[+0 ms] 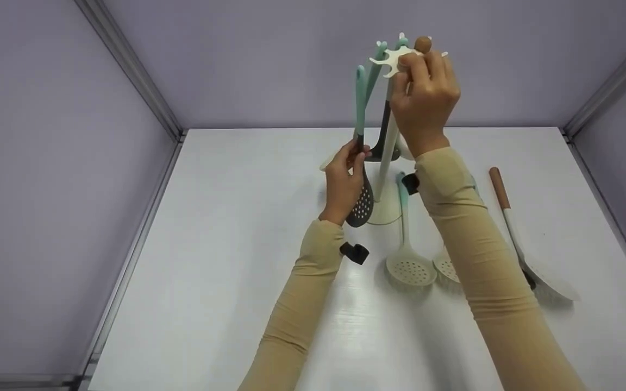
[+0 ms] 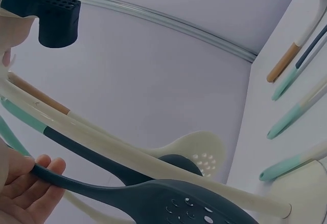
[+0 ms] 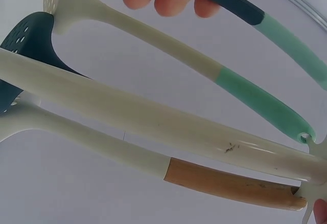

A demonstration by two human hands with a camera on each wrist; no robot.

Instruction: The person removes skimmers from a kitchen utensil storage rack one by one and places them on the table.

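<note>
Left hand (image 1: pixel 344 182) pinches the dark slotted spoon (image 1: pixel 361 203) at its neck, spoon upright beside the rack pole (image 1: pixel 388 141); right hand (image 1: pixel 423 98) grips the rack's white hook top (image 1: pixel 394 61), fingers curled; cream skimmer (image 1: pixel 408 255) and brown-handled spatula (image 1: pixel 519 244) lie on white table (image 1: pixel 226 244).

The dark grey slotted skimmer with a mint-green handle (image 1: pixel 361 179) looks like matt, smooth silicone. Beside it, the cream plastic utensil stand (image 1: pixel 388 136) has a faint sheen. The glossy white table (image 1: pixel 237 228) beneath it reflects light.
</note>
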